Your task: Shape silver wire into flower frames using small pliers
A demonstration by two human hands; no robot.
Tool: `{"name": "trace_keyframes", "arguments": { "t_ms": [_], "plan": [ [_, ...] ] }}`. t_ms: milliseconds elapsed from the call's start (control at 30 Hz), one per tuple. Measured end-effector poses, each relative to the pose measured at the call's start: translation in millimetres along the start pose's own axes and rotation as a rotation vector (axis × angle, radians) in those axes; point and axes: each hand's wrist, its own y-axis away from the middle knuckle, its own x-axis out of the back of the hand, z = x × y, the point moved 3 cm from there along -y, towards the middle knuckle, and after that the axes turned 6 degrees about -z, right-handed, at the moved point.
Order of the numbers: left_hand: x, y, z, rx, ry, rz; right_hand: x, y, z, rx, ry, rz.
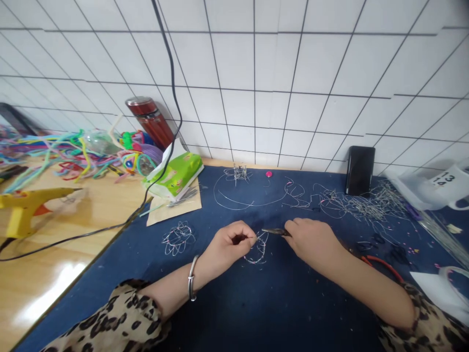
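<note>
Between thumb and fingers, my left hand (229, 244) pinches the upper edge of a round, looped silver wire piece (261, 250), which hangs over the dark blue mat. My right hand (311, 239) is closed around a pair of dark pliers (276, 231). Their tip points left, close to the top of the wire piece; whether they touch it I cannot tell. The plier handles are mostly hidden in my palm. Left of my left hand, a similar wire flower shape (179, 239) lies on the mat.
Loose wires (381, 203) tangle at the right, near an upright black phone (360, 171) and a white mug (452, 183). A tissue pack (178, 176), a yellow glue gun (22, 208) and a black cable (120, 226) lie left. A red flask (152, 122) leans by the tiled wall.
</note>
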Motion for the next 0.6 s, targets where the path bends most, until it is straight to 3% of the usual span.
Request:
{"name": "trace_keyframes", "arguments": {
  "t_ms": [600],
  "plan": [
    [-0.5,0.2,-0.5,0.043,0.123,-0.065,1.8,1.8,-1.2,0.048,-0.016,-0.001]
  ]
}}
